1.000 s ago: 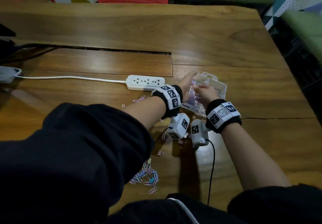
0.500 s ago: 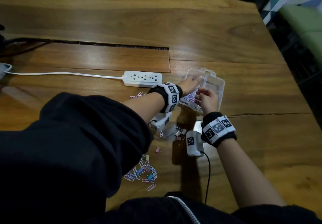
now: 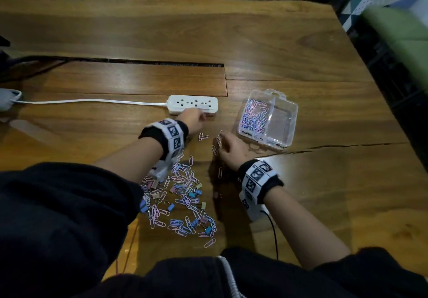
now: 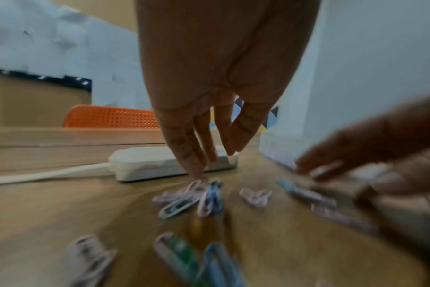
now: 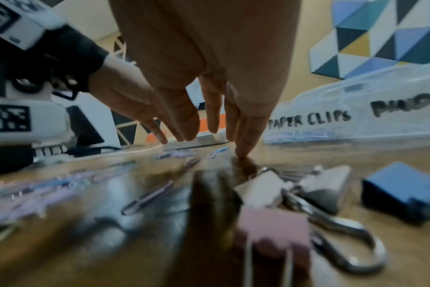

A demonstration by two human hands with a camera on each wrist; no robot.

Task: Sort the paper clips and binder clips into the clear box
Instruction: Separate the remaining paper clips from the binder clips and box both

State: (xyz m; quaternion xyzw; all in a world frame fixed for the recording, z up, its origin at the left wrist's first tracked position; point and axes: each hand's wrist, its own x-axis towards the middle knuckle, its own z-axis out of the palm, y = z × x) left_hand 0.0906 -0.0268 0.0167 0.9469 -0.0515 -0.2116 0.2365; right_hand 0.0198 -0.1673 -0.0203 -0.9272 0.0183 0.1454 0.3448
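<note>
The clear box [image 3: 286, 110] lies open on the table, its left compartment full of paper clips [image 3: 253, 118] and its right one bare. A big pile of paper clips and binder clips [image 3: 180, 195] is spread in front of me. My left hand [image 3: 199, 121] reaches down beside the power strip, fingers straight, one fingertip [image 4: 197, 173] on the wood by loose clips [image 4: 192, 198]. My right hand [image 3: 222, 140] is left of the box, fingers straight, a fingertip [image 5: 243, 153] on the table among scattered clips. Neither hand holds anything.
A white power strip [image 3: 193, 104] with its cord lies just beyond my left hand. Three binder clips, white [image 5: 258, 190], pink [image 5: 273, 227] and blue [image 5: 400, 192], lie under my right wrist. The box front reads "PAPER CLIPS" [image 5: 309, 119]. A crack [image 3: 347, 146] runs through the wood on the right.
Both hands have left the clear box and come back down to the loose clips on the table, left of the box. The box now stands alone.
</note>
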